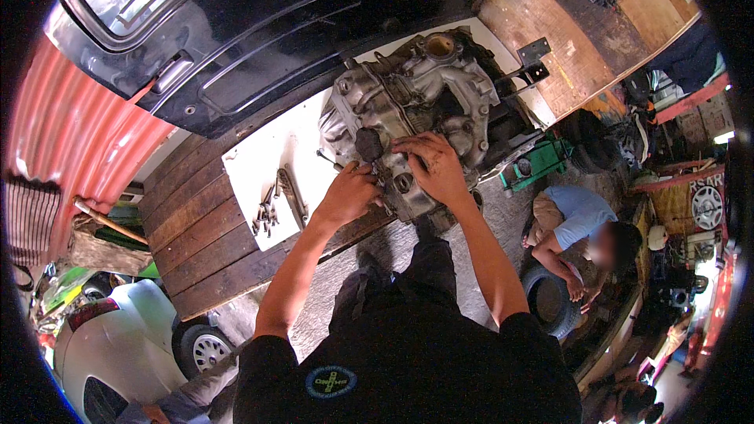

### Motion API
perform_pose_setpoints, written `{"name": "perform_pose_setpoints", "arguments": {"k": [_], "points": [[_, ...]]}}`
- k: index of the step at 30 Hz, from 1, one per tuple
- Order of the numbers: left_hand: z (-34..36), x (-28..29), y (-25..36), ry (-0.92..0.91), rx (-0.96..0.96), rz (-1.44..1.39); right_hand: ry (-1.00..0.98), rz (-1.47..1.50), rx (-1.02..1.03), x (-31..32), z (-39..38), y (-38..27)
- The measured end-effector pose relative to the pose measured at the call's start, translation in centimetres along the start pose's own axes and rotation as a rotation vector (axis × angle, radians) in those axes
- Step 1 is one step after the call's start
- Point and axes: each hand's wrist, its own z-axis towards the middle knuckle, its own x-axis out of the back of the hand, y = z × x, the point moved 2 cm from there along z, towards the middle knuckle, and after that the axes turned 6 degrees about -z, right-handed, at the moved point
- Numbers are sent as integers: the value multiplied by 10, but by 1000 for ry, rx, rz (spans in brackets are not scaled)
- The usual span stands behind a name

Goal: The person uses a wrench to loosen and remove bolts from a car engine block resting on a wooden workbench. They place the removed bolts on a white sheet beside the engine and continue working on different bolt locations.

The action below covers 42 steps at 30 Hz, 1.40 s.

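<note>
In front of me a large grey metal gearbox casing (463, 122), with ribs and a round opening at its far end, lies on a white board (247, 153). My left hand (353, 191) is at the casing's near left side, its fingers curled inward; whatever they hold is hidden. My right hand (428, 157) rests on top of the casing, back upward, fingers stretched to the left. Between the hands and just beyond them sits a dark, blocky piece (367, 144). A thin rod-like tool (330, 160) lies at the casing's left edge.
Several bolts (267, 210) and a long metal piece (291, 198) lie on the board, over a plank bench (196, 232). A black vehicle panel (259, 55) stands behind. At right, a co-worker in a blue shirt (580, 210) bends over a tyre (547, 298). A light-coloured car (129, 338) is at lower left.
</note>
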Motion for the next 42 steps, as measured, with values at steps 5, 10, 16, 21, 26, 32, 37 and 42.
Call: {"name": "perform_pose_setpoints", "arguments": {"k": [5, 10, 16, 21, 26, 32, 37, 42], "points": [[-1, -15, -9, 12, 59, -197, 48, -69, 20, -2, -1, 0], [-32, -108, -11, 147, 445, -1156, 35, -44, 28, 2, 3, -4], [-43, -108, 102, -59, 833, -2804, 43, -68, 28, 1, 0, -3], [-51, -94, 103, 69, 933, -2719, 26, -12, 5, -1, -2, 2], [-74, -103, 85, 332, 1071, -2151, -8, -32, 7, -7, -4, 6], [-70, -70, 56, 304, 597, -691, -2, -27, 2, -5, -4, 6], [-51, -60, 28, 194, 403, -364, 62, -16, 37, 1, 0, -3], [-38, -30, 4, 98, 254, -102, 51, -10, 37, 0, -1, -1]]}}
